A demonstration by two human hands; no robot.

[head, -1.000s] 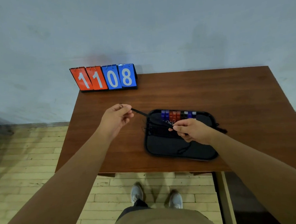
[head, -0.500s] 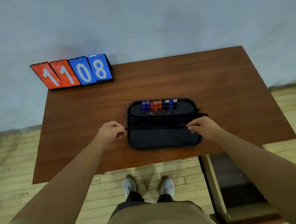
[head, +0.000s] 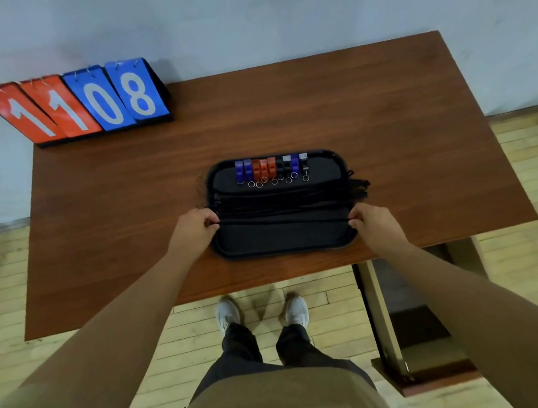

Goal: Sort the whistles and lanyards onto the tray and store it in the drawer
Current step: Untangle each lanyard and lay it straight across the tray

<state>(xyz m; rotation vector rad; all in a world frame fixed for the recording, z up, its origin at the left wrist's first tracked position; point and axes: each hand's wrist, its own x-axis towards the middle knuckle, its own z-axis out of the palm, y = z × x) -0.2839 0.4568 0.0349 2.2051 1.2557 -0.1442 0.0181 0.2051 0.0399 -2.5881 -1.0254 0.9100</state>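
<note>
Black lanyard stretched across tray; whistles lined along its far rim.
Left hand and right hand each pinch one end; likely next: lay flat, release, lift tray off tabletop.

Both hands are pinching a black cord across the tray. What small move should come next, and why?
Probably lower the lanyard onto the tray beside the laid lanyards and let go: left hand and right hand stretch it taut across bare tray.
</note>
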